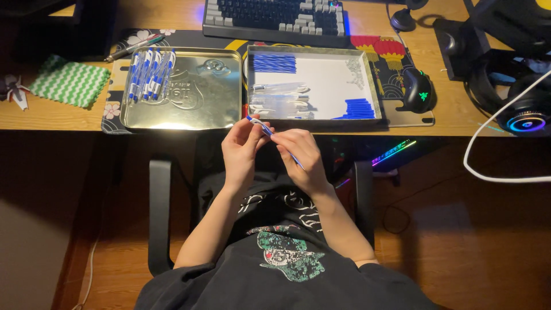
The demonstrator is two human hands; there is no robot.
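Both hands, left (241, 150) and right (301, 158), fingers pinching a slim blue-and-white plastic pen (274, 139), apparently for assembly, just off the desk's (459, 109) near edge.

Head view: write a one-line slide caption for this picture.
Both hands, left hand and right hand, hold a blue-and-white pen before two metal trays of pens and pen parts.

A keyboard (275, 17) sits at the tabletop's (459, 109) far edge. A black mouse (418, 90) lies right of the trays, with headphones (519, 109) near the right edge. A green zigzag cloth (69, 81) and a small paper crane (14, 90) rest toward the left edge.
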